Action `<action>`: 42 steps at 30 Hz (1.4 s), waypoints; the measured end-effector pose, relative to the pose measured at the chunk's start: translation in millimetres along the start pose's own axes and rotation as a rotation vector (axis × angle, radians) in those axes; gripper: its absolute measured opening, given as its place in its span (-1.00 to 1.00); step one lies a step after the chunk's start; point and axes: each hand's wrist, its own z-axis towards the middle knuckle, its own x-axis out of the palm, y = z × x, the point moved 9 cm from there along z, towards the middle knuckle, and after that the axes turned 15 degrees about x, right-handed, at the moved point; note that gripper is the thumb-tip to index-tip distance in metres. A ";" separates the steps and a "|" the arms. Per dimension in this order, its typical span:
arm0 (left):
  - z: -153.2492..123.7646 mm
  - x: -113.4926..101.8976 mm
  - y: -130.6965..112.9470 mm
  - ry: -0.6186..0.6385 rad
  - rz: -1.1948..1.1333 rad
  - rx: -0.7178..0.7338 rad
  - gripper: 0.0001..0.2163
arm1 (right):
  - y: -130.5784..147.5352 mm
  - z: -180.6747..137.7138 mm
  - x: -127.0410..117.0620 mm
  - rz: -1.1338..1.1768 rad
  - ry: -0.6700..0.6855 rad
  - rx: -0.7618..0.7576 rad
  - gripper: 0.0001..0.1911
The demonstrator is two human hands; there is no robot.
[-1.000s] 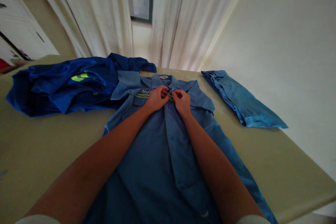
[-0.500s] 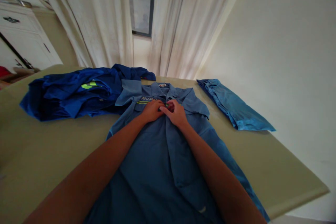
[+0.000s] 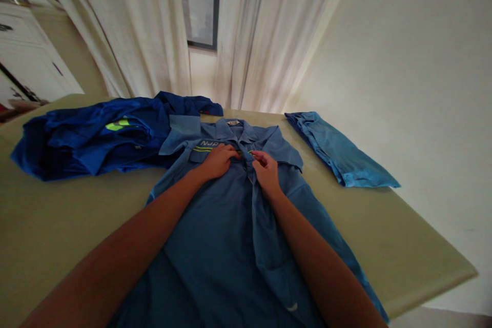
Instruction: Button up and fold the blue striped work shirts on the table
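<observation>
A blue work shirt (image 3: 207,220) lies front up, its collar at the far end and its lower part towards me. Lettering and yellow-green stripes cross its chest. My left hand (image 3: 220,160) is closed at the left side of the front opening, fingers curled on the cloth just below the lettering; its fingertips are partly hidden. Between the thumb and fingers of my right hand (image 3: 266,170) is the edge of the right front flap, raised a little off the layer beneath. A gap shows between my hands, and any button there is too small to make out.
The shirt lies on an olive-coloured table (image 3: 384,236). A rumpled dark blue garment (image 3: 88,133) with a bright green patch is at the left. Folded lighter blue trousers (image 3: 338,148) rest at the right, near the wall. Curtains (image 3: 138,25) hang behind the table.
My hands have moved apart from where they met at the shirt's front. My right hand has drawn the flap edge to the right, and the view has shifted slightly.
</observation>
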 end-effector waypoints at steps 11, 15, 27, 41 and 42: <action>13.9 4.8 -40.1 0.099 -0.226 0.174 -0.87 | -6.2 -0.2 -2.5 0.089 0.044 0.109 -0.63; 6.3 5.7 -28.5 -0.013 -0.340 0.079 -0.85 | -1.6 -0.5 -0.3 0.081 0.085 0.060 -0.63; -3.1 -9.4 -12.2 -0.269 -0.556 -0.072 -0.80 | -11.2 4.1 -0.4 0.210 0.144 0.163 -0.71; 10.6 -18.4 -47.8 -0.124 -0.430 0.122 -0.87 | 15.0 -8.6 -1.4 -0.147 0.391 0.128 -0.68; 13.0 -21.2 -54.1 -0.119 -0.398 0.158 -0.87 | 12.8 -8.8 -3.2 -0.199 0.406 0.152 -0.78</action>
